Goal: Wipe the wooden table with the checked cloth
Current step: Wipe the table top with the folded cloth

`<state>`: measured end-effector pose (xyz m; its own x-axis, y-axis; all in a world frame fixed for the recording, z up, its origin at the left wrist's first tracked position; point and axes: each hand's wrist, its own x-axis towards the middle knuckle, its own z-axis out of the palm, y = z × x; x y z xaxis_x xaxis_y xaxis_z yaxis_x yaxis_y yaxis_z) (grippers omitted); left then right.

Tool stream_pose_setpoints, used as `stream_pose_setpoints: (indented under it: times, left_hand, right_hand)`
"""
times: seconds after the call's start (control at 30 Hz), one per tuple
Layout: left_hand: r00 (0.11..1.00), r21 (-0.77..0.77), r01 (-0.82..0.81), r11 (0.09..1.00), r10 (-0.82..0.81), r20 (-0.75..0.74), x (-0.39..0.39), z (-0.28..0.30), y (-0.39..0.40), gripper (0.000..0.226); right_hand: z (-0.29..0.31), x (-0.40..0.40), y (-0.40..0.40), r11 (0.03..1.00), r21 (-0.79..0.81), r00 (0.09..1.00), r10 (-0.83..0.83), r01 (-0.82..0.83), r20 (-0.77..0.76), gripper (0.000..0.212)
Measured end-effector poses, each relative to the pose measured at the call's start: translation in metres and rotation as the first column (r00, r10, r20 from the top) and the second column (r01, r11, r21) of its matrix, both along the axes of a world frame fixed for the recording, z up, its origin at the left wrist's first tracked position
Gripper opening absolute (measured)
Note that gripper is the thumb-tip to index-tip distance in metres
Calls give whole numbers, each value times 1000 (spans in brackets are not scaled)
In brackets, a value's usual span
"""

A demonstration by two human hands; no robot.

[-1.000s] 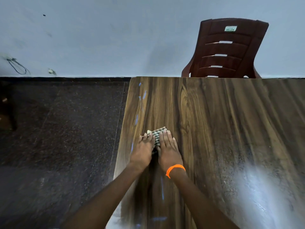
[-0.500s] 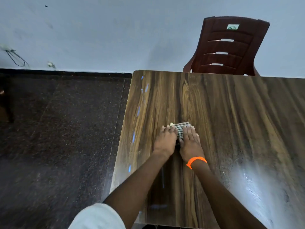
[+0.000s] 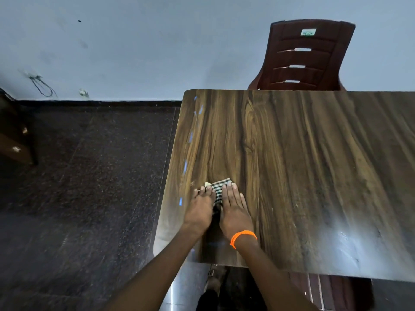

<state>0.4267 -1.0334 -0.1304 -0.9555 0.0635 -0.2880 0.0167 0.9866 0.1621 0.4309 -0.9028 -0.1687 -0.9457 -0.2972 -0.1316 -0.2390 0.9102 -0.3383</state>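
A small folded checked cloth lies on the wooden table near its left edge. My left hand and my right hand lie side by side on top of it, fingers straight and pressing it flat onto the wood. Only the cloth's far end and a strip between the hands show; the rest is hidden under my palms. An orange band circles my right wrist.
A dark red plastic chair stands behind the table's far edge against the pale wall. Dark speckled floor lies left of the table. A wooden furniture piece sits at the far left. A bright glare patch marks the table's near right.
Both hands with the cloth slid first to the right and then back toward me and the left edge. The view pulled back, showing the table's near edge.
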Motion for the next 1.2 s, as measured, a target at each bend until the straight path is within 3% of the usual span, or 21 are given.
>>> stream_pose_setpoints:
  times: [0.13, 0.27, 0.4, 0.53, 0.63, 0.77, 0.97, 1.2]
  left_hand:
    - [998, -4, 62, 998, -62, -16, 32, 0, 48, 53]
    - [991, -30, 99, 995, -101, -90, 13, 3, 80, 52]
    - [985, -98, 91, 991, -104, -137, -28, -1, 69, 44]
    - [999, -111, 21, 994, -25, -36, -50, 7, 23, 34]
    - [1000, -82, -9, 997, 11, 25, -29, 12, -13, 35]
    - [995, -65, 77, 995, -73, 70, 33, 3, -32, 60]
    - [995, 38, 69, 997, -66, -70, 113, -16, 5, 59]
    - [986, 39, 159, 987, -156, -62, 84, -13, 59, 54]
  right_hand:
    - [3, 39, 51, 998, 25, 998, -63, 63, -14, 66]
    - [2, 21, 83, 990, 74, 993, -120, 119, 8, 67]
    - [-1, -23, 66, 988, 46, 989, -146, 144, 39, 67]
    - [-1, -43, 17, 997, 21, 996, -76, 75, 45, 69]
    - [-4, -20, -16, 999, 6, 999, -31, 31, 33, 68]
    - [-5, 37, -26, 999, -53, 1000, -12, 13, 4, 67]
    - [-11, 108, 11, 994, -65, 996, -85, 83, -37, 60]
    - [-15, 97, 63, 978, 36, 978, -202, 204, -54, 59]
